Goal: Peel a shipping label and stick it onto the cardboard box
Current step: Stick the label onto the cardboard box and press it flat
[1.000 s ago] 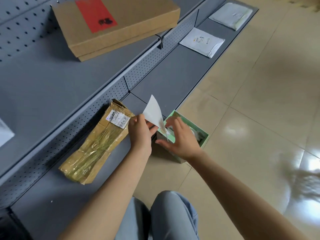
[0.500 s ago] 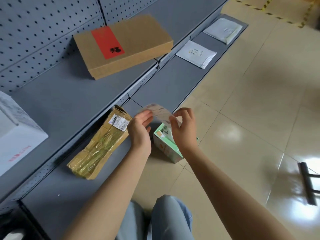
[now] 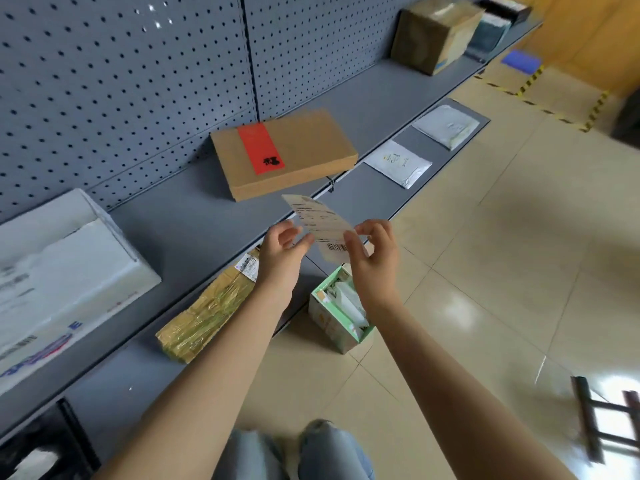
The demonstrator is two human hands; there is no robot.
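A white shipping label (image 3: 320,221) with printed text and a barcode hangs in the air, face up, between both hands. My left hand (image 3: 282,252) pinches its left edge; my right hand (image 3: 375,254) pinches its right edge near the barcode. Just beyond the label, a flat cardboard box (image 3: 287,152) with a red sticker lies on the grey shelf (image 3: 180,216). A green box of labels (image 3: 341,308) stands open on the floor below my right hand.
A long tape-wrapped parcel (image 3: 211,313) lies on the lower shelf by my left forearm. A white box (image 3: 59,271) sits at left, two white mailers (image 3: 398,162) further right, a brown carton (image 3: 436,31) at the far end. Tiled floor (image 3: 502,254) spreads to the right.
Both hands lifted the label up from the green box and turned it printed side up. My view rose, so the flat cardboard box now sits just beyond the label.
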